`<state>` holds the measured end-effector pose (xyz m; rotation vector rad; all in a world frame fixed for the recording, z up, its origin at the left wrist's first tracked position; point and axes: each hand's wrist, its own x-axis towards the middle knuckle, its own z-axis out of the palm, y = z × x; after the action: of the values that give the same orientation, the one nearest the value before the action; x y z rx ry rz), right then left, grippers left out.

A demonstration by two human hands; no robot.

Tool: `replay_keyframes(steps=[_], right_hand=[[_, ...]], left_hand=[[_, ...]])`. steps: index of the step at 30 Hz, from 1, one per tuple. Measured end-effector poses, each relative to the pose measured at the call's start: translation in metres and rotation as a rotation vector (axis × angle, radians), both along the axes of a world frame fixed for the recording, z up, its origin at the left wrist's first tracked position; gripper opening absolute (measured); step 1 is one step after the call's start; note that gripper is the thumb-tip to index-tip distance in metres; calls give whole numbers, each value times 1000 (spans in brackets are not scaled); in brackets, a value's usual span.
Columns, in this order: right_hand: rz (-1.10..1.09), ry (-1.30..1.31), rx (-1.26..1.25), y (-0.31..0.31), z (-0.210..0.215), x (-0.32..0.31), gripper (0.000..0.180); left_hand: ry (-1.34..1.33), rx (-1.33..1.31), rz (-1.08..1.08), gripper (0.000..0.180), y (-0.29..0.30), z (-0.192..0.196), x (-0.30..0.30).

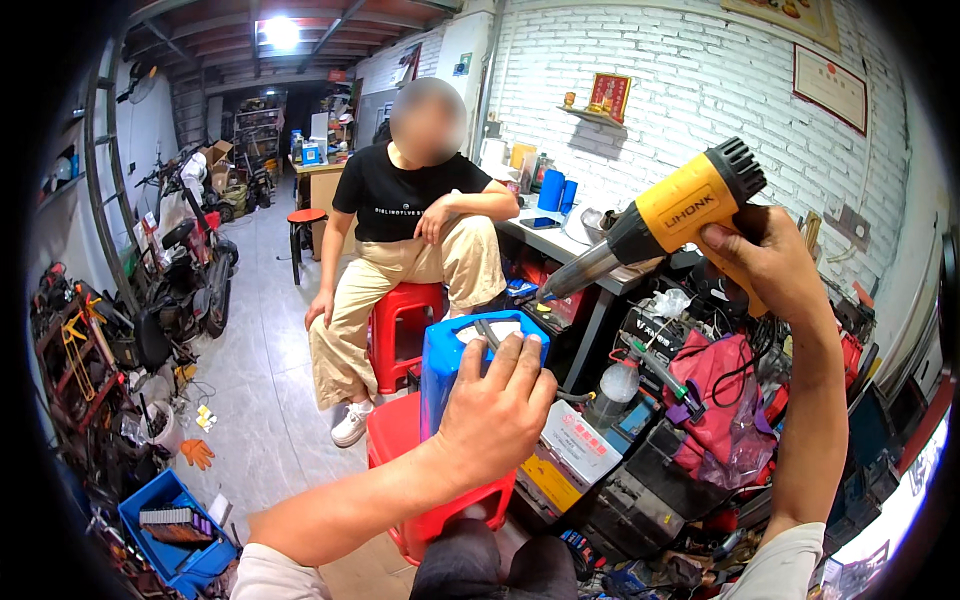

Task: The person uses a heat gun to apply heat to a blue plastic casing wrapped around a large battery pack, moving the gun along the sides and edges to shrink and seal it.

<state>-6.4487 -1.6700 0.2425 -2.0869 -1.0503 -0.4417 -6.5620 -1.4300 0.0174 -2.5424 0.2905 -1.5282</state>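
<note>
My right hand [765, 255] grips a yellow and black heat gun [685, 210] by its handle, raised at the right. Its metal nozzle points down and left, above and to the right of a blue shrink-wrapped battery pack [438, 375]. The pack stands upright on a red plastic stool [395, 425] before me. My left hand [500, 405] is curled over the near top edge of the pack, fingertips pressed on its pale top by a grey cable [487, 332]. The thumb is hidden. The cable's end emerges on the right side of the hand.
A seated person [425, 195] faces me on another red stool [405, 318]. To the right are a white and yellow box [575, 450], a clear bottle [613, 390] and a red bag [715, 385]. A blue crate [150, 505] sits on the floor at the left, near an orange glove [197, 454].
</note>
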Motion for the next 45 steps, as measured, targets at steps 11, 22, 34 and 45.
replay_keyframes(steps=[11, 22, 34, 45], right_hand=[[31, -23, -128, 23, 16, 0, 42], [206, -36, -170, 45, 28, -34, 34], [135, -43, -177, 42, 33, -43, 37], [-2, 1, -188, 8, 36, -17, 42]], left_hand=[[47, -22, -34, 36, -14, -6, -5], [78, 5, -25, 39, -25, -4, -9], [84, 49, -5, 39, -24, -1, -13], [86, 78, -26, 31, -17, 7, -14]])
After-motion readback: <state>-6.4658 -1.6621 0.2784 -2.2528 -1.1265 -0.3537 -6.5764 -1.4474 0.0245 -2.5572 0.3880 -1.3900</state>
